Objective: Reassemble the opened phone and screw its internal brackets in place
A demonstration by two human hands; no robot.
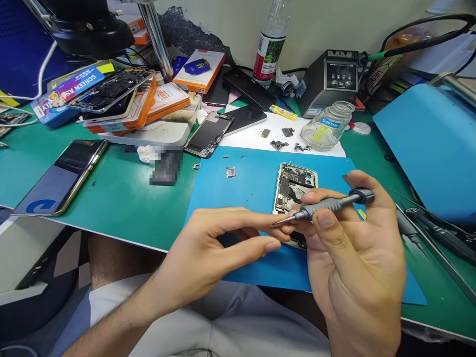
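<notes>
From where I stand, the right hand (355,248) grips one screwdriver (327,207), its bit at the forefinger tip of the left hand (203,248); the left thumb stands apart, and I cannot tell whether those fingers hold anything; just beyond, half hidden by both hands, one opened phone (284,188) lies toward the right of the blue mat (211,193), long axis near to far, neither hand clearly nearer; one metal bracket (230,172) lies near the mat's far left corner; past its far edge, four small parts (287,132) rest on white paper (253,142); one glass jar (327,126) sits by the paper's right edge; one plastic bottle (268,54) stands at the worktop's (130,203) far edge.
</notes>
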